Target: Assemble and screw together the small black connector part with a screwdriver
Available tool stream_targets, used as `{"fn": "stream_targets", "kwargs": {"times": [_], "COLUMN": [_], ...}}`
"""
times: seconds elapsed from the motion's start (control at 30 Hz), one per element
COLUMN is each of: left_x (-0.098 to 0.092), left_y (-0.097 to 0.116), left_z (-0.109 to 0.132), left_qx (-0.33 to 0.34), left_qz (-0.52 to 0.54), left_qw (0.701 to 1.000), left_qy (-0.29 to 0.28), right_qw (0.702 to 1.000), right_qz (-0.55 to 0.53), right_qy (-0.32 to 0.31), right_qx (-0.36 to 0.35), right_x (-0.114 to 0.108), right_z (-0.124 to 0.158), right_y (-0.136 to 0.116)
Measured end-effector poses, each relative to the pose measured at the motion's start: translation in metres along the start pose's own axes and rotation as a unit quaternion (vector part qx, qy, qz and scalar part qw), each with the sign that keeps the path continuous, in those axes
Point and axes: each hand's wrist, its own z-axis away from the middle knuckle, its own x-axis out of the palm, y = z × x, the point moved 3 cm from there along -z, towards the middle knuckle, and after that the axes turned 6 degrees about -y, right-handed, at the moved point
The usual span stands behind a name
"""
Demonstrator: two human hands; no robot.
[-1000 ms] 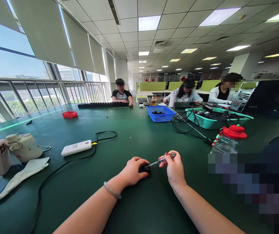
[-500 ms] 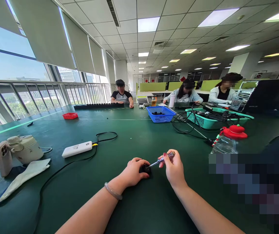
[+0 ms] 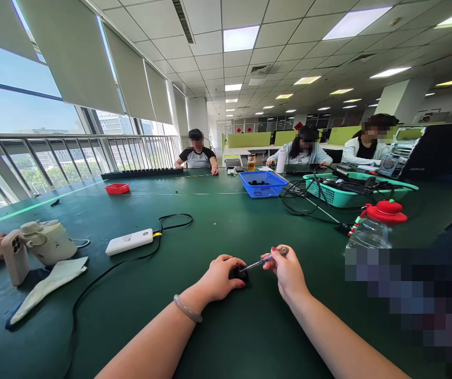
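Screwdriver (image 3: 264,259) pinched between the fingers of my right hand (image 3: 288,273), tip slanting down onto the black part (image 3: 239,273). My left hand (image 3: 220,277) clamps that part to the counter (image 3: 226,216) just in front of me, fingers curled over it. Power bank (image 3: 130,241) lies well off left.

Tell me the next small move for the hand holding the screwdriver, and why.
Probably a slight twist of the screwdriver in the right hand, with light downward pressure. Its tip sits on the small black part, which the left hand pins to the green table, so nothing seems to need repositioning first.
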Motion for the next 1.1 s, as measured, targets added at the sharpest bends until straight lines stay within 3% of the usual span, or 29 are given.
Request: {"fn": "stream_targets", "kwargs": {"times": [0.83,0.93,1.1], "left_x": [0.001,0.001,0.001], "left_y": [0.005,0.007,0.006], "left_z": [0.001,0.002,0.001], "left_qx": [0.027,0.035,0.024], "left_qz": [-0.017,-0.021,-0.027], "left_qw": [0.999,0.999,0.999], "left_qy": [0.028,0.027,0.023], "right_qw": [0.998,0.995,0.971], "right_qz": [0.009,0.055,0.146], "right_qy": [0.066,0.037,-0.064], "right_qx": [-0.015,-0.076,-0.177], "right_x": [-0.001,-0.001,0.008], "right_z": [-0.001,0.001,0.018], "right_y": [0.001,-0.006,-0.024]}}
